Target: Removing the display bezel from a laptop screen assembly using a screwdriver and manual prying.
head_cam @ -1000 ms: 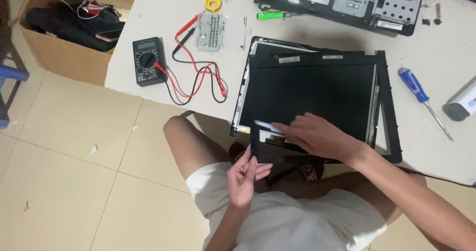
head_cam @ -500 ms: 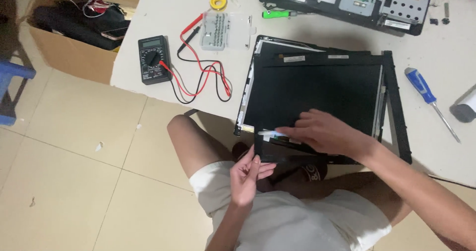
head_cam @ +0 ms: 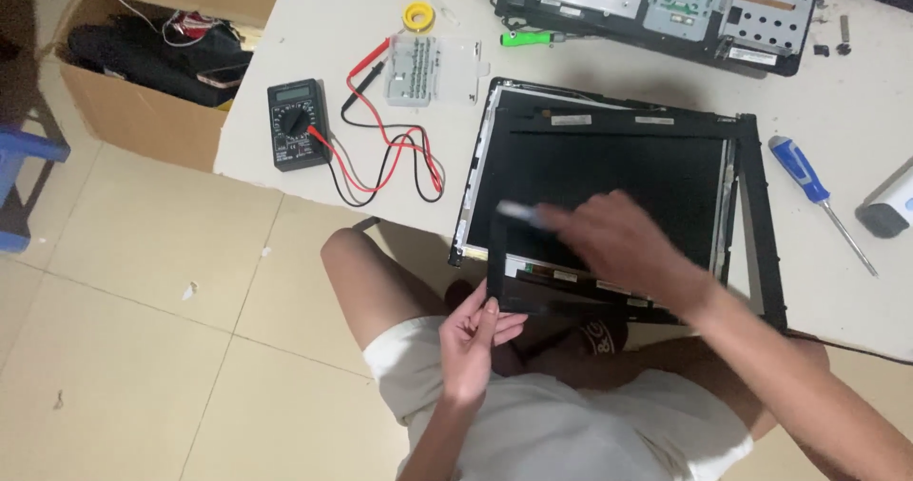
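The left hand [head_cam: 473,334] is steadying the near left corner of a black laptop screen panel [head_cam: 609,182], thumb and fingers pinching its lower edge where it is overhanging the desk's [head_cam: 314,82] near edge above the person's lap. The right hand [head_cam: 618,243] is reaching across the lower part of the panel, blurred with motion, and seems to be gripping a small pale strip or tool [head_cam: 518,212] at its fingertips; what exactly it is cannot be told. The panel is lying flat near the middle of the desk's near edge, its black bezel frame [head_cam: 761,215] already looking loosened and skewed along the right side, so the screen assembly seems partly opened, with the panel itself not yet lifted out. Toward the far edge, the laptop base [head_cam: 656,6] is lying with its metal innards exposed, a green-handled tool [head_cam: 533,37] just beside it. A blue screwdriver [head_cam: 808,182] is resting right of the panel. Toward the left edge are sitting a black multimeter [head_cam: 297,125] with red and black leads [head_cam: 395,153], a clear parts box [head_cam: 433,70] and a yellow tape roll [head_cam: 418,15]. A cardboard box [head_cam: 152,72] is standing on the floor beyond.
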